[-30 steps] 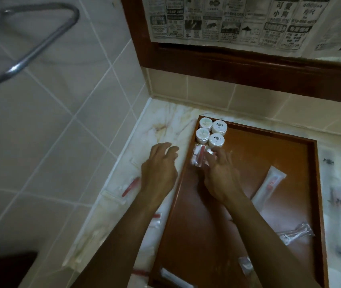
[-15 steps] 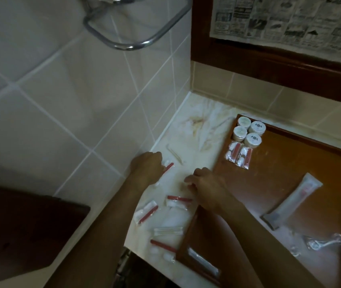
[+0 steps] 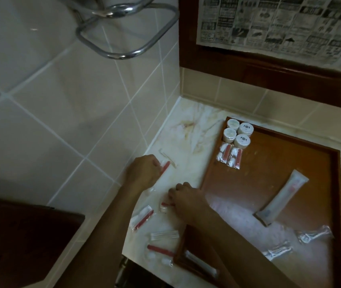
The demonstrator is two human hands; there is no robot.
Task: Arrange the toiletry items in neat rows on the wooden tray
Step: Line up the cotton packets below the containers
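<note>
Toiletry packets, clear with red sticks: left of the brown wooden tray (image 3: 335,183), your left hand (image 3: 142,173) pinches one clear red-stick packet (image 3: 164,166); your right hand (image 3: 188,199), at the tray's left rim, grips another red-stick sachet (image 3: 164,206) on the marble counter (image 3: 188,129).

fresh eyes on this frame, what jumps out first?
Both hands work the marble counter left of the wooden tray: the left hand grips a red-striped packet, the right hand pinches another. In the tray's far left corner, four white jars sit squared up with two packets beside them.
</note>
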